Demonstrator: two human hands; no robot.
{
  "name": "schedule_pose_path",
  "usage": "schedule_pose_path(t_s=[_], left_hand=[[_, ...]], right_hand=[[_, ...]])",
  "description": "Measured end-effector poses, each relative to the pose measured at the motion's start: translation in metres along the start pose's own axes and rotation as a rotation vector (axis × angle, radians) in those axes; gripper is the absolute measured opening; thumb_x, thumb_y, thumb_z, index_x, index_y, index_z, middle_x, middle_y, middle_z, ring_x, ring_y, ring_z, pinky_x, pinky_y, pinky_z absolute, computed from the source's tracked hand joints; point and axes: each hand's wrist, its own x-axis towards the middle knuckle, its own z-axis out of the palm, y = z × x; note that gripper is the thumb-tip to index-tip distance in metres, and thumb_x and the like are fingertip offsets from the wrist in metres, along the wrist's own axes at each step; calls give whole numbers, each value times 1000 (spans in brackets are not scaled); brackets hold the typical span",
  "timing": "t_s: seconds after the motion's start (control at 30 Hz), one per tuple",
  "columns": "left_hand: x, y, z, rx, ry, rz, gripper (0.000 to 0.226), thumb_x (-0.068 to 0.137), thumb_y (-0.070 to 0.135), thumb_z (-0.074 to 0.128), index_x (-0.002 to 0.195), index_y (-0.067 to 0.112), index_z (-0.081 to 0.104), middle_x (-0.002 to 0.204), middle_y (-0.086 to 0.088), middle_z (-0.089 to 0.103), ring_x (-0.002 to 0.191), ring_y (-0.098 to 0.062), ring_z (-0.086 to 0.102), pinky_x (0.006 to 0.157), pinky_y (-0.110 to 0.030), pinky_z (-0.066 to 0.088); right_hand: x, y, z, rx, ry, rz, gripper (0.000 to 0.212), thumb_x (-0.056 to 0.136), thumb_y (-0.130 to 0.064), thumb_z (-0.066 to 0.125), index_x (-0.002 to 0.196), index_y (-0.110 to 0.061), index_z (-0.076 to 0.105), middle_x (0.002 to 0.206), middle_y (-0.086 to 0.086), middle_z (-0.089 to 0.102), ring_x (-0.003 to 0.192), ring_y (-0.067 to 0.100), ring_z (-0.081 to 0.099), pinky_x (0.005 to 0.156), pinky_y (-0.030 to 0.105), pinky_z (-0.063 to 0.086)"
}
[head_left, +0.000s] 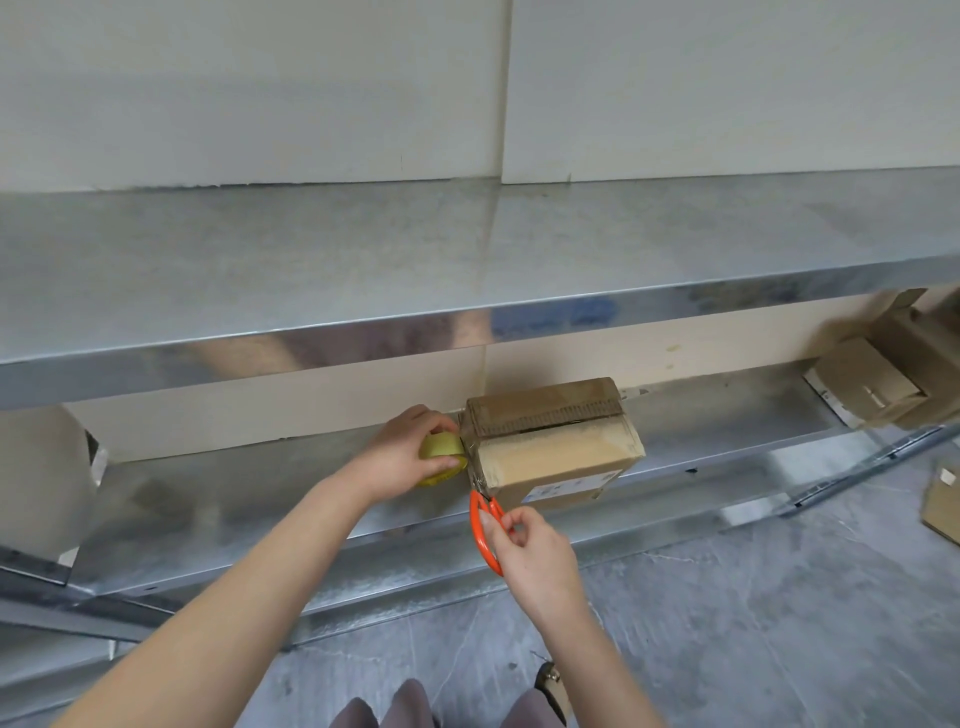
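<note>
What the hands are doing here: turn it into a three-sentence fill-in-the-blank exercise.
The left hand curls its ____ about a round yellow-green tape roll beside the brown cardboard box.
The right hand holds scissors with ____ looped handles at that box's near corner.
The box sits on the ____ grey metal shelf.
Missing: fingers; orange; lower.

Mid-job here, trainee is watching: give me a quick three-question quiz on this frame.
1. True or false: the left hand holds the yellow tape roll at the left end of the cardboard box.
2. The right hand holds: A) a knife, B) orange scissors, C) a marker.
3. Fill in: the box stands on the ____ metal shelf.
Key: 1 true; 2 B; 3 lower.
</note>
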Motion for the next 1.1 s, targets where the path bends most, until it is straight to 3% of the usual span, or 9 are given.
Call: schedule_pose_path(t_s=[0.3,0.47,0.67,0.83,0.9,1.0,1.1], left_hand=[[2,-4,3,5,-9,11,35,82,24,74,113,20,60,103,4,50,94,-10,46,77,-17,31],[8,0,4,-15,-18,-2,31,82,21,74,109,20,59,102,4,49,94,-13,48,76,-18,31],[13,-2,6,0,11,-34,30,81,19,74,106,20,58,99,6,47,90,-11,47,73,-19,30],[11,-6,5,-16,1,-50,30,82,25,74,108,22,59,100,8,48,91,-10,47,75,-20,31],[9,-5,6,-15,9,-46,30,82,26,74,108,22,59,100,8,49,91,-9,47,73,-20,31],[5,-2,10,-34,48,-36,29,81,23,74,106,20,60,99,6,49,90,-10,47,70,-15,29],[-2,-1,15,-28,78,-47,31,80,23,76,107,17,60,97,6,50,89,-12,48,70,-18,29]], right_hand=[[2,4,-1,-60,16,-22,26,91,-55,54,81,-31,53,73,-12,61,68,2,56,52,18,36],[4,6,-8,-146,15,-32,32,83,-64,56,83,-32,53,66,-11,59,67,1,56,54,17,38],[-6,8,-12,-111,-59,-100,57,64,-85,52,86,-33,45,70,-12,65,66,2,62,55,16,42],[-11,14,-25,-125,41,-178,52,65,-82,50,88,-36,41,69,-12,64,63,3,61,53,17,44],[-8,17,-31,-199,89,-209,48,67,-79,49,92,-38,39,74,-16,63,69,2,60,56,17,45],[7,17,-40,-269,73,-281,46,69,-73,52,101,-43,38,92,-23,57,86,2,58,72,23,51],[29,15,-46,-221,1,-343,44,70,-63,61,102,-44,38,96,-23,51,92,2,53,74,18,44]])
